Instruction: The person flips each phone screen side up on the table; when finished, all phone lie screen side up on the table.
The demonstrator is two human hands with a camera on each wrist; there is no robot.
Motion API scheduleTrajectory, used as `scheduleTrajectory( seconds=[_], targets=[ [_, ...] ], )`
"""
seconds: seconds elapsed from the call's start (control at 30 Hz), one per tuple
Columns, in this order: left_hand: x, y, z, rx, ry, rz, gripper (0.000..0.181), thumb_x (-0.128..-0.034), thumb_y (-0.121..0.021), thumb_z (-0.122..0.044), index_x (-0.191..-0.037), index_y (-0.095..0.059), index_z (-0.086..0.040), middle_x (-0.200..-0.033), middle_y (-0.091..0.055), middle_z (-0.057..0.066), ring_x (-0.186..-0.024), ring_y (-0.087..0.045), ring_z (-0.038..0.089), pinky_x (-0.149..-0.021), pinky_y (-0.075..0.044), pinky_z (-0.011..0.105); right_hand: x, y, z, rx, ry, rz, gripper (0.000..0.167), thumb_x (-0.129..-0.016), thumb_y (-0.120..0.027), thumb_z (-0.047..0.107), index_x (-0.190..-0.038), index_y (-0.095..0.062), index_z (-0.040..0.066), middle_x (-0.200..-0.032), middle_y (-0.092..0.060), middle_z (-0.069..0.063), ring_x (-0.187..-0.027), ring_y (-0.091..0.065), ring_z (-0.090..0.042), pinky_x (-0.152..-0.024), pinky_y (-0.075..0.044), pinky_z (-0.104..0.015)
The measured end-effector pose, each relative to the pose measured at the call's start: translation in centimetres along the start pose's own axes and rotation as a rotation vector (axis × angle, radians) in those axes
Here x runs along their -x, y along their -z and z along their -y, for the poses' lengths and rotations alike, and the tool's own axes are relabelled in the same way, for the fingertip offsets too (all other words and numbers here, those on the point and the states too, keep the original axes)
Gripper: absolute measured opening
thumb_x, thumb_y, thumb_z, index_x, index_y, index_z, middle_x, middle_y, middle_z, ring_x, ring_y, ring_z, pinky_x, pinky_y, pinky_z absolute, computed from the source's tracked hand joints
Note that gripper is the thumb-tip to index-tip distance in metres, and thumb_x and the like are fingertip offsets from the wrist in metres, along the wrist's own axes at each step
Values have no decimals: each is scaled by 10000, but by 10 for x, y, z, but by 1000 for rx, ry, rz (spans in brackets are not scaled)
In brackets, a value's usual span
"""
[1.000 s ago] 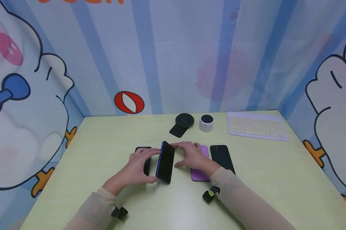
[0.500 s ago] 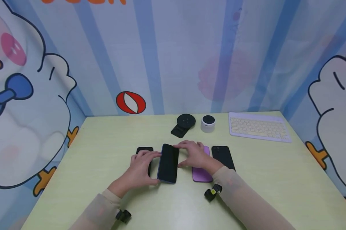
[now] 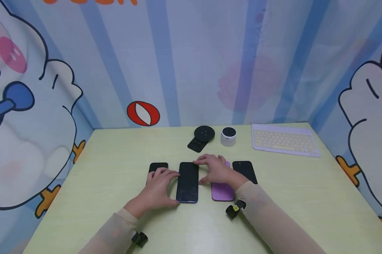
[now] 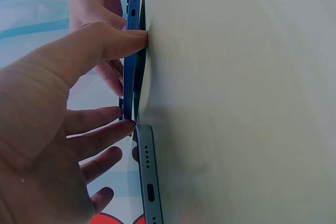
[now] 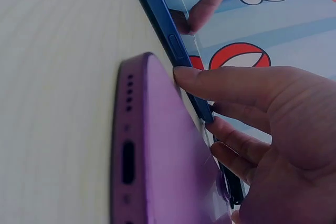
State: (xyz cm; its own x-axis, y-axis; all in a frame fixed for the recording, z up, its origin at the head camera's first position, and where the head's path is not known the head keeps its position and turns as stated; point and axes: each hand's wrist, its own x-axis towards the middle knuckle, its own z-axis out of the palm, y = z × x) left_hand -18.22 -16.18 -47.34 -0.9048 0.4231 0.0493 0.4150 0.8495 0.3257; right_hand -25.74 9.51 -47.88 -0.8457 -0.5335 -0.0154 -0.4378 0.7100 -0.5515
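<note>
A blue-edged smartphone (image 3: 187, 181) lies dark screen up in the middle of the table, between both hands. The left hand (image 3: 159, 188) holds its left side, thumb by the near corner and index finger farther up. Along the right side, the thumb and index finger of the right hand (image 3: 220, 173) grip it; its blue edge (image 5: 165, 24) shows in the right wrist view. Under the right hand is a purple phone (image 3: 222, 192), partly covered. Another phone (image 3: 158, 165), grey-edged in the left wrist view, is mostly hidden behind the left hand.
A black phone (image 3: 245, 171) lies right of the purple one, partly behind the right forearm. Farther back stand a black round-topped stand (image 3: 204, 134) and a small white cylinder (image 3: 228, 137) with a dark top. A lilac keyboard (image 3: 284, 139) lies at the back right.
The blue-edged phone has turned from steeply tilted on its left edge to lying face up, its right side coming down. Both hands have stayed at its sides.
</note>
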Motion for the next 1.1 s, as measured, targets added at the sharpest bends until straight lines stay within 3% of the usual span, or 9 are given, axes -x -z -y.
scheduleTrajectory(
  seconds=[0.33, 0.53, 0.77, 1.1],
  targets=[
    [-4, -1, -5, -13, -2, 46, 870, -667, -909, -488, -1409, -627, -132, -1473, -576, 28, -1374, -397, 295, -1028, -301, 559, 3, 2, -5, 10, -21, 4, 758, -728, -934, 270, -1427, -643, 220, -1461, -584, -35, -1417, -474, -277, -1198, -112, -698],
    [-4, 1, -10, -34, 20, 87, 945, -683, -900, -578, -1457, -585, -136, -1520, -525, 52, -1401, -368, 320, -1064, -303, 574, 19, 6, -5, 28, 13, -43, 697, -793, -889, 329, -1430, -636, 203, -1477, -587, -49, -1446, -448, -310, -1177, -110, -734],
    [-5, 3, -21, -24, 50, 53, 910, -762, -831, -638, -1483, -568, -150, -1551, -492, 63, -1439, -341, 328, -1115, -304, 582, 43, 21, -12, -11, -5, -76, 640, -870, -818, 337, -1457, -606, 196, -1542, -515, -112, -1477, -388, -371, -1172, -72, -727],
    [-23, -5, -41, 30, -33, 76, 836, -835, -807, -568, -1515, -530, -169, -1568, -483, 40, -1415, -374, 318, -1136, -344, 562, 68, 37, -38, 27, -37, -94, 593, -893, -800, 303, -1441, -620, 168, -1519, -535, -145, -1469, -389, -403, -1166, -59, -724]
  ],
)
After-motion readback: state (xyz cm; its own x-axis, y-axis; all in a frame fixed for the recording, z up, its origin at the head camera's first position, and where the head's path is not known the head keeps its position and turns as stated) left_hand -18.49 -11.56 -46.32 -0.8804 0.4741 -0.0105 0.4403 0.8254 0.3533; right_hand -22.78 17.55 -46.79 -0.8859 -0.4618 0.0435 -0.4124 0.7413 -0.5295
